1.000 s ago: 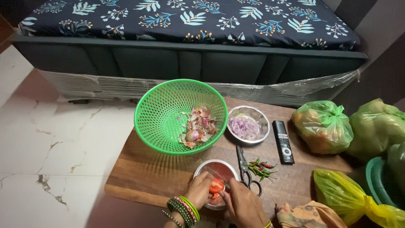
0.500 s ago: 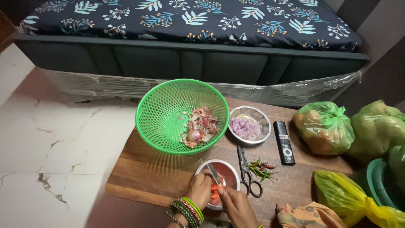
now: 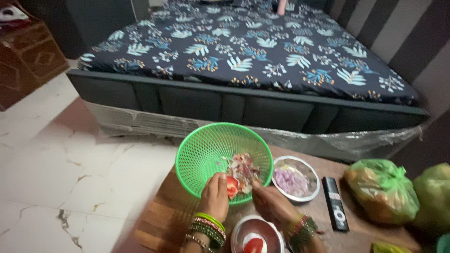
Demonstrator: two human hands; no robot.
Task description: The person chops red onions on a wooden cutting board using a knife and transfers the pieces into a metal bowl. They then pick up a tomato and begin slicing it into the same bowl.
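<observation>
My left hand [image 3: 215, 197] holds a red piece of tomato [image 3: 232, 186] at the near rim of a green mesh basket [image 3: 206, 150] that has onion peels [image 3: 242, 167] in it. My right hand [image 3: 270, 202] is beside it, fingers at the basket's edge near the peels; whether it holds anything I cannot tell. Both wrists wear coloured bangles. Below the hands a small steel bowl [image 3: 243, 229] holds tomato pieces [image 3: 254, 245]. Everything rests on a low wooden board [image 3: 164, 213].
A steel bowl of chopped purple onion [image 3: 291, 180] and a black remote [image 3: 334, 210] lie right of the basket. Green plastic bags of produce [image 3: 382, 189] sit at the right. A bed with a dark leaf-print sheet [image 3: 243, 51] stands behind; white marble floor [image 3: 56, 168] lies left.
The camera tilted up toward the bed. Both hands rose from the small steel bowl to the green basket, the left carrying a tomato piece.
</observation>
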